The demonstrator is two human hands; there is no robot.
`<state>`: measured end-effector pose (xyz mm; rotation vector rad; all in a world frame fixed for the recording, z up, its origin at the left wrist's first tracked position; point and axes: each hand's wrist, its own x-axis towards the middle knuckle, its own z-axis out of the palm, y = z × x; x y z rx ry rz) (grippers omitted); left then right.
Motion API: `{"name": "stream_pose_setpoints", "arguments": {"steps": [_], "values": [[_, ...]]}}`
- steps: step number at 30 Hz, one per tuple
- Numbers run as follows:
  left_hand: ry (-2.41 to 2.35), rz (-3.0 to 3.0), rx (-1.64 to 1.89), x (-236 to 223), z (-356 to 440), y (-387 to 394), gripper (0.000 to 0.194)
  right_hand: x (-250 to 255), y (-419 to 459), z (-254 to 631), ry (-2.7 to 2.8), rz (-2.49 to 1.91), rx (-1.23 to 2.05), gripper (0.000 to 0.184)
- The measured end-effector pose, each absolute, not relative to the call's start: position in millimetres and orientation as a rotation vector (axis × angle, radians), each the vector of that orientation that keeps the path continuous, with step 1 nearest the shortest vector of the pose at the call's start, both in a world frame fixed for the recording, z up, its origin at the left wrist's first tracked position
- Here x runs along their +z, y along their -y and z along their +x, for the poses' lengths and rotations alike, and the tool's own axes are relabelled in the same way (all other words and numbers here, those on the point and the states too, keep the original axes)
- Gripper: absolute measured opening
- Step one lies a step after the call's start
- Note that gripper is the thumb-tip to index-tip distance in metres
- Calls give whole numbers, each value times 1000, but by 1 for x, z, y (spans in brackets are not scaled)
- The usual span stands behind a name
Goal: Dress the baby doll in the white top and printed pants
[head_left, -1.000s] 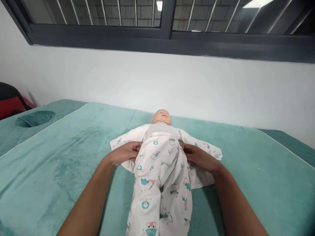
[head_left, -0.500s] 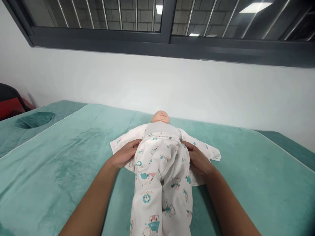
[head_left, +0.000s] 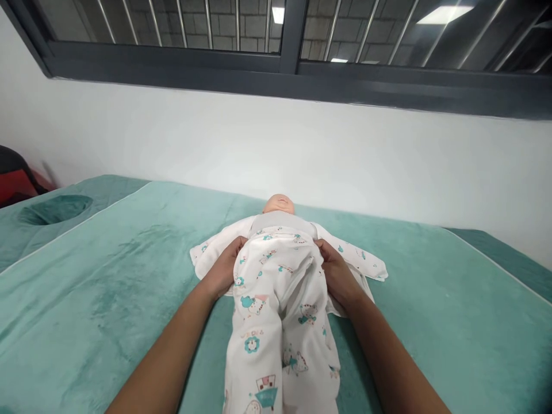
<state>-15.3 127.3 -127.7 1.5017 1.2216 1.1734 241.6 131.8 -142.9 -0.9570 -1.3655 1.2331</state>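
Note:
A baby doll [head_left: 279, 203] lies on its back, head toward the wall, on a green plush bed cover [head_left: 129, 276]. White trousers [head_left: 259, 305] with animal prints cover its legs and reach up over its belly. A grey-white patch of its torso shows above the waistband. The matching white top [head_left: 360, 261] is spread open beneath, sleeves out to both sides. My left hand [head_left: 225, 267] is closed on the trousers' left edge near the waist. On the opposite side my right hand [head_left: 338, 270] pinches the trousers at the waist. Several fingertips are hidden by the cloth.
A round face hole [head_left: 56, 209] is sunk in the bed's left end. Behind the bed rises a white wall [head_left: 276, 144] with a dark-framed window [head_left: 284, 72] and metal bars above it. A red and black object [head_left: 17, 181] stands at the far left.
Both hands have shifted slightly up and inward at the waistband. The trousers look drawn in a little at the right hip, and the top's right hem has moved.

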Motion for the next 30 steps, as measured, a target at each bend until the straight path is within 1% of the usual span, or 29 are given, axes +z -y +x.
{"name": "stream_pose_setpoints", "arguments": {"steps": [3, 8, 10, 12, 14, 15, 19, 21, 23, 25, 27, 28, 30], "values": [[-1223, 1503, 1202, -137, -18, -133, 14, -144, -134, 247, 1511, -1025, 1100, 18], [-1182, 1746, 1307, -153, -18, -143, 13, -145, -136, 250, 1753, -1104, 443, 22], [-1165, 1880, 1349, -153, -18, -144, 15, -145, -134, 250, 1808, -1100, 343, 29], [-1163, 1945, 1331, -151, -17, -144, 20, -143, -132, 250, 1855, -1133, 380, 41], [-1209, 1953, 1272, -148, -16, -143, 24, -140, -132, 252, 1870, -1205, 435, 45], [-1239, 1956, 1248, -146, -15, -143, 25, -139, -134, 253, 1864, -1242, 455, 43], [-1344, 1975, 1232, -140, -9, -146, 18, -136, -153, 259, 1844, -1342, 493, 23], [-1410, 1919, 1256, -138, -6, -150, 15, -133, -165, 262, 1855, -1390, 479, 19], [-1500, 1787, 1291, -139, -3, -155, 12, -127, -175, 262, 1829, -1418, 538, 15], [-1570, 1634, 1327, -141, 0, -161, 16, -120, -184, 262, 1746, -1410, 741, 13], [-1587, 1532, 1343, -143, 2, -164, 16, -114, -189, 261, 1654, -1388, 960, 15], [-1577, 1516, 1342, -143, 2, -164, 14, -112, -191, 260, 1636, -1388, 1009, 16], [-1526, 1564, 1340, -144, 4, -164, 14, -112, -193, 258, 1702, -1419, 914, 16]]}}
